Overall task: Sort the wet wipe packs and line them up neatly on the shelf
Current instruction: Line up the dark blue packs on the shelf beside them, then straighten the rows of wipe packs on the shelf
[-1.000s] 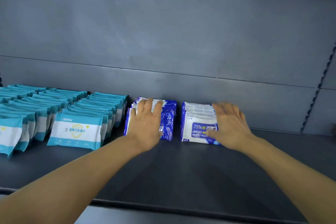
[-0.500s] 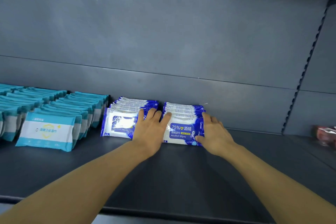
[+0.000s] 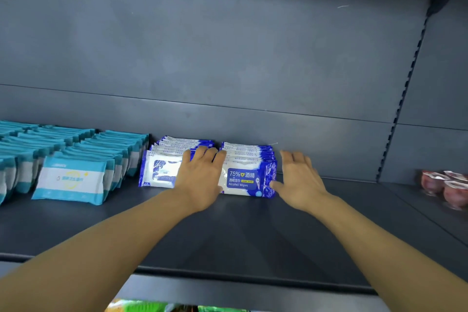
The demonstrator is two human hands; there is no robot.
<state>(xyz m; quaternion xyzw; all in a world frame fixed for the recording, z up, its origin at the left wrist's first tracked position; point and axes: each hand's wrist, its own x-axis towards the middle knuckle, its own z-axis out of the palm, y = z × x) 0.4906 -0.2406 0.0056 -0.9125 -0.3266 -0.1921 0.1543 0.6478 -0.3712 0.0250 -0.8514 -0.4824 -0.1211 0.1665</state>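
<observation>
Blue alcohol-wipe rows (image 3: pixel 249 172) stood mid-shelf (image 3: pixel 228 230), beside teal packs (image 3: pixel 73 180). The left hand (image 3: pixel 200 180) and right hand (image 3: pixel 301 182), fingers straight, holding nothing, squared them; closing the gap seemed next.

Both bare forearms reach forward from the lower corners and converge toward the middle. The left hand (image 3: pixel 202 180) lies palm down with its fingers straight and close together. The right hand (image 3: pixel 300 182) is flat too, fingers slightly spread, thumb stretched out leftward.
</observation>
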